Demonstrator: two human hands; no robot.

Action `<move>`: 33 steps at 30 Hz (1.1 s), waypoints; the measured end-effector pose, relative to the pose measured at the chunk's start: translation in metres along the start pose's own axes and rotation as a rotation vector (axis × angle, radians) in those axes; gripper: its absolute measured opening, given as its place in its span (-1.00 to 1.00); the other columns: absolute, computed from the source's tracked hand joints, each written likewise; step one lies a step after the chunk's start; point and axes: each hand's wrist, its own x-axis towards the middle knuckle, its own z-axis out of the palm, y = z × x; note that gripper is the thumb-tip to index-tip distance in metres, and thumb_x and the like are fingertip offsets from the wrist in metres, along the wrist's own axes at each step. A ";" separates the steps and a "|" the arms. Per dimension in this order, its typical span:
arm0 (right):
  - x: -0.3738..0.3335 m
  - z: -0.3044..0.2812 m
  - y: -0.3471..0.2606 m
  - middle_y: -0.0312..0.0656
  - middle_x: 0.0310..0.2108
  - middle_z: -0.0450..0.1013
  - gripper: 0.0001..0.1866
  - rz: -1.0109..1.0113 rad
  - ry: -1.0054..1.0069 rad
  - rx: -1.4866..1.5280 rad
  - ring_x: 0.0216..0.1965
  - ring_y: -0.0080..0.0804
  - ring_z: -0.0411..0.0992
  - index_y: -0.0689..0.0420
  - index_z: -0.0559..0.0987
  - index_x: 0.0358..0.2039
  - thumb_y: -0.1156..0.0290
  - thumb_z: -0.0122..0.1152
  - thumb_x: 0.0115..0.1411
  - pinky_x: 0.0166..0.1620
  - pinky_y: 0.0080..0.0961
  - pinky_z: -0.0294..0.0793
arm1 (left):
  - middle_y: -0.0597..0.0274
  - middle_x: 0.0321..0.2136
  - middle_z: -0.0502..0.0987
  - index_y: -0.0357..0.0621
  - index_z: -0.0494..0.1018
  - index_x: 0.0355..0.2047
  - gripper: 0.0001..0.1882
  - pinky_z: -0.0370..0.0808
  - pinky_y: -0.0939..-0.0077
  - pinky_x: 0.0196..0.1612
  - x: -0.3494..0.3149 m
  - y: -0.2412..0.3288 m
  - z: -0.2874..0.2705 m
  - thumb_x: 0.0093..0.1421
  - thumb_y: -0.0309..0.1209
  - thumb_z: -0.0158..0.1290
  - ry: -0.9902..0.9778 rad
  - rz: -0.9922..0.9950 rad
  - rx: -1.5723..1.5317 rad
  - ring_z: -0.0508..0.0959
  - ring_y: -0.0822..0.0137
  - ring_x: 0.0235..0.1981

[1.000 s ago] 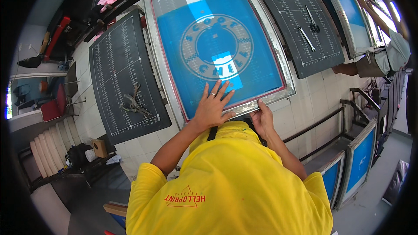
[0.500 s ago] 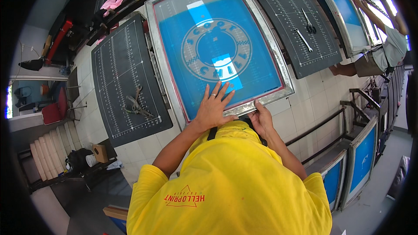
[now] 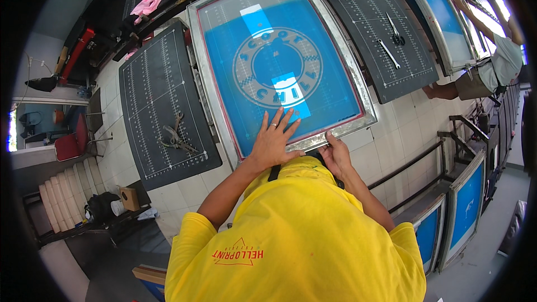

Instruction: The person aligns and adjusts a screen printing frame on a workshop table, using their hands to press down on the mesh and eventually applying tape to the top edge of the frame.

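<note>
Two hands steady one printing screen (image 3: 279, 61): the left hand (image 3: 274, 141) lies flat, fingers spread, on the blue mesh, apparently pressing it down, while the right hand (image 3: 334, 154) clamps the metal frame's near edge just beside it. Two black gridded platens (image 3: 162, 95) flank the screen; pliers (image 3: 176, 138) rest left of the left hand.

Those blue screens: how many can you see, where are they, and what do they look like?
Big printing screen: centre, metal frame, blue mesh, ring-shaped pale design; left hand flat on it, right hand on its near edge.
Second blue screen: upper right, partly cut off.
Two framed blue screens: lower right, standing on edge.
</note>
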 end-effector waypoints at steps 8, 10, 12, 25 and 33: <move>-0.001 0.001 0.000 -0.08 -0.12 0.46 -0.73 0.006 0.002 0.001 -0.10 -0.28 0.48 0.32 0.40 -0.07 0.42 0.17 0.35 0.05 -0.28 0.54 | 0.03 0.43 0.03 0.03 0.24 0.35 -0.01 -0.18 -0.34 0.40 0.000 -0.001 0.003 0.08 0.41 0.00 0.006 0.000 -0.007 -0.05 -0.10 0.45; 0.004 -0.008 0.001 -0.08 -0.12 0.46 -0.73 0.011 -0.011 -0.014 -0.09 -0.27 0.48 0.32 0.39 -0.06 0.42 0.17 0.35 0.06 -0.28 0.54 | 0.03 0.43 0.03 0.03 0.25 0.35 -0.01 -0.18 -0.34 0.40 0.000 -0.001 0.003 0.08 0.41 0.00 0.009 0.003 -0.007 -0.05 -0.10 0.45; 0.003 -0.004 0.002 -0.08 -0.12 0.46 -0.72 -0.007 0.002 0.006 -0.09 -0.26 0.48 0.32 0.39 -0.06 0.42 0.17 0.35 0.07 -0.27 0.54 | 0.03 0.43 0.03 0.03 0.25 0.35 -0.02 -0.18 -0.33 0.40 -0.001 -0.001 0.004 0.09 0.41 0.00 0.013 0.002 -0.002 -0.05 -0.10 0.45; -0.029 -0.009 -0.089 -0.02 -0.08 0.57 -0.38 0.025 -0.238 -1.216 -0.12 -0.31 0.54 0.30 0.55 0.03 -0.04 -0.22 0.47 -0.03 -0.37 0.53 | 0.02 0.41 0.11 -0.11 0.24 0.34 -0.27 -0.07 0.00 0.44 -0.006 -0.028 -0.032 0.26 -0.03 0.10 0.176 -0.034 -0.531 0.07 0.01 0.43; -0.247 0.209 -0.230 -0.12 -0.03 0.56 -0.53 -1.802 -0.816 -1.624 0.00 -0.32 0.46 0.21 0.54 0.10 0.16 -0.22 0.48 0.07 -0.35 0.41 | -0.03 0.25 0.34 -0.25 0.29 0.27 -0.40 0.24 0.22 0.29 -0.069 0.034 -0.344 0.28 -0.23 0.06 0.685 0.613 -0.207 0.33 0.09 0.27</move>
